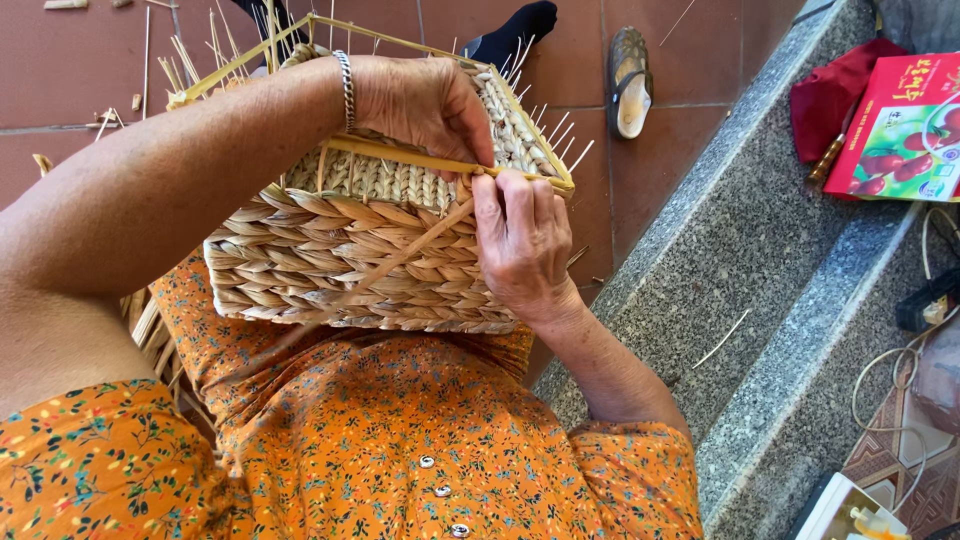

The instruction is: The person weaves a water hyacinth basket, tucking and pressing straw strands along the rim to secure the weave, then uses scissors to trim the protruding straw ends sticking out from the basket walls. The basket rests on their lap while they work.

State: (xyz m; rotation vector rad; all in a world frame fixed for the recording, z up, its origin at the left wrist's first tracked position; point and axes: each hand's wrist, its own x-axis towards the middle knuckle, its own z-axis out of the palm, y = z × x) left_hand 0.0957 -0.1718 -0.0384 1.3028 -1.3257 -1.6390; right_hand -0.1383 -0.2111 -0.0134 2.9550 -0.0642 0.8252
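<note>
While the woven basket (350, 250) rests on the person's lap, its far side is hidden behind the left hand (420, 105), whose fingers clench the rim. The right hand (520, 240) pinches a straw strand (400, 262) at the rim, fingertips hidden.

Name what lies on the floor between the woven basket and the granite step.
In the head view, a sandal lies on the red tiles between the woven basket and the granite step.
</note>
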